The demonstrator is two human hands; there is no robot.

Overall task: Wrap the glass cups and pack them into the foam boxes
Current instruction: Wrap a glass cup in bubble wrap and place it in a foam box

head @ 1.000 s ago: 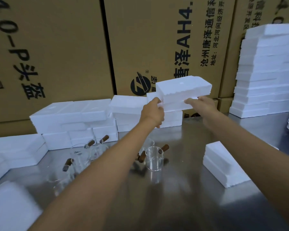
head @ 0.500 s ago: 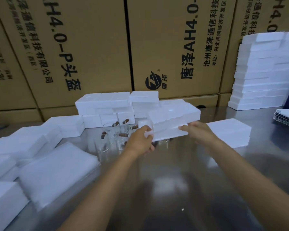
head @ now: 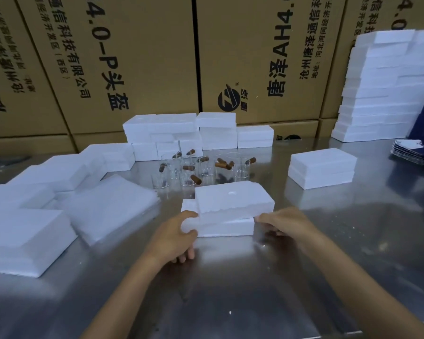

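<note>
A white foam box (head: pixel 227 211) sits on the steel tabletop (head: pixel 230 289), its lid skewed to the right of its lower half; the left hand (head: pixel 175 234) grips the box's left end with curled fingers, and the right hand (head: pixel 283 222) holds its right end, fingers bent against the foam. Just behind the box stands a cluster of glass cups (head: pixel 201 168) with brown handles, behind them a low stack of foam boxes (head: pixel 181 133), and to the box's left a pile of foam sheets (head: pixel 108 206).
</note>
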